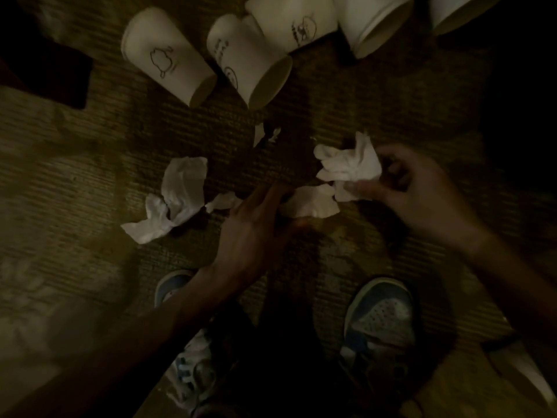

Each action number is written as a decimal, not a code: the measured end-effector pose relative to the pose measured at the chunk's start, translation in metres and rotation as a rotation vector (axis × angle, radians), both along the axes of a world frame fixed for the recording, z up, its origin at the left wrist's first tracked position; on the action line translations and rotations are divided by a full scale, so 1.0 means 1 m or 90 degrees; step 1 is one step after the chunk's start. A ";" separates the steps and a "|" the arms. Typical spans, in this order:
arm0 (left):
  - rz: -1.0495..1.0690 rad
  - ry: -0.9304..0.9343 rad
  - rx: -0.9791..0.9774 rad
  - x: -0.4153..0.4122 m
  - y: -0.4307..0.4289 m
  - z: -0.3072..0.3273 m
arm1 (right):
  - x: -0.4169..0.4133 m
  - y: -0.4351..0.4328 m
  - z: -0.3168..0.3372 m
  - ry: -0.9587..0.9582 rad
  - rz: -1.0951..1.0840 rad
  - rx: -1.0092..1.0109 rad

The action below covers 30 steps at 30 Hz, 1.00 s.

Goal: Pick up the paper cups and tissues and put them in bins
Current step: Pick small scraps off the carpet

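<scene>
The right hand (pixel 422 188) is pinching a crumpled wad (pixel 349 165) between thumb and curled fingers, holding it just beyond and to the right of the small tissue (pixel 313 202), which is lying on the carpet (pixel 90 176). The left hand (pixel 256 224) is reaching toward that small tissue with fingers nearly straight and thumb spread, holding nothing. Its fingertips are sitting at the small tissue's left edge, though blur is hiding whether they are touching it.

The small tissue is lying directly ahead of the left fingers, its long axis running roughly left to right, close to the line of the reach. The left hand is the nearer one and the free one, so I am judging it the likely hand for this pickup.

A long tissue (pixel 177 200) is lying left of the small tissue, slanting from near-left to far-right. The cups (pixel 168 55) are lying on their sides well beyond the small tissue. No bin is showing.
</scene>
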State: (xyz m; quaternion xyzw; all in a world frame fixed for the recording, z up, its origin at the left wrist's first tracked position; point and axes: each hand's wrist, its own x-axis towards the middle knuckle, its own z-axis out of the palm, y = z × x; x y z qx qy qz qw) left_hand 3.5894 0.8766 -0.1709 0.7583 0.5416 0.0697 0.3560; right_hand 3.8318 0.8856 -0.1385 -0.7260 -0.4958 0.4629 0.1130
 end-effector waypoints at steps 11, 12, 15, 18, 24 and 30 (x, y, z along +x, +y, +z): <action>0.202 -0.233 0.023 0.010 0.007 0.020 | -0.011 -0.003 0.015 0.138 -0.274 0.196; 0.236 -0.262 -0.006 0.013 0.008 0.025 | -0.013 -0.002 0.019 0.157 -0.306 0.203; 0.311 -0.352 -0.081 0.022 0.013 0.036 | -0.020 0.000 0.028 0.279 -0.414 0.187; 0.369 -0.420 -0.070 0.028 0.022 0.047 | -0.025 -0.002 0.034 0.384 -0.417 0.143; 0.495 -0.597 -0.314 0.043 0.034 0.059 | -0.057 -0.020 0.033 0.354 -0.241 0.106; 0.412 -0.507 -0.234 0.047 0.020 0.051 | -0.060 -0.026 0.039 0.472 -0.132 -0.038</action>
